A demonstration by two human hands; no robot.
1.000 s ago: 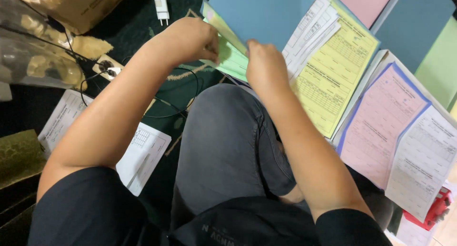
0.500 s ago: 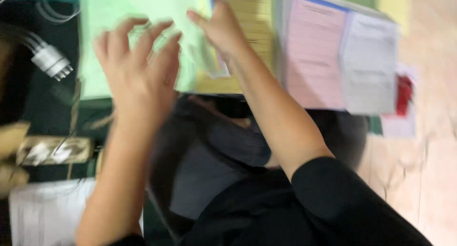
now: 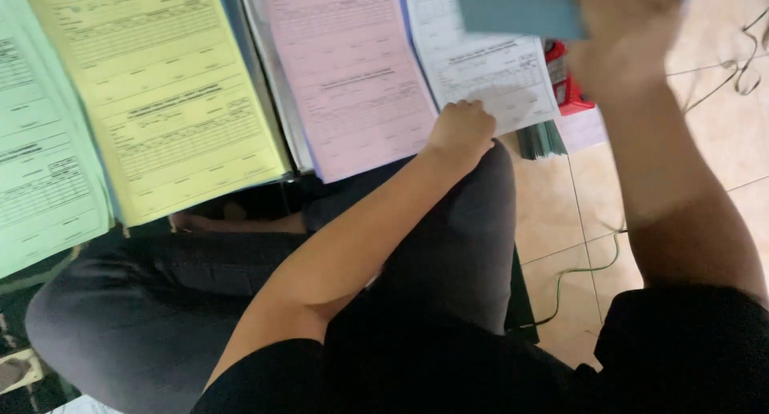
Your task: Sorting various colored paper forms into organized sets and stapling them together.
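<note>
Person seated on the tiled floor [image 3: 585,181], legs in dark trousers, paper forms fanned out ahead.

Left hand [image 3: 460,129]: knuckles up, fingers curled under, resting on the lower edge of the white form [image 3: 489,77]. Fingertips hidden beneath the hand; cannot tell whether the grip pinches the sheet or only presses it. Just beside this grip, to its left, lies the pink form [image 3: 348,69], its lower corner close to the wrist. Further left of the grip, the yellow form [image 3: 164,93], then the green form [image 3: 40,165] at the far edge.

Right hand [image 3: 629,33]: raised, blurred, grip pressed together on a grey-blue card [image 3: 517,5] that juts out leftward from the fingers, over the top of the white form. The finger ends are too blurred to place exactly.

Between the two grips, a red object [image 3: 565,81] peeks from under the white form. Below the right forearm a thin green cable [image 3: 593,266] runs across the tiles.
</note>
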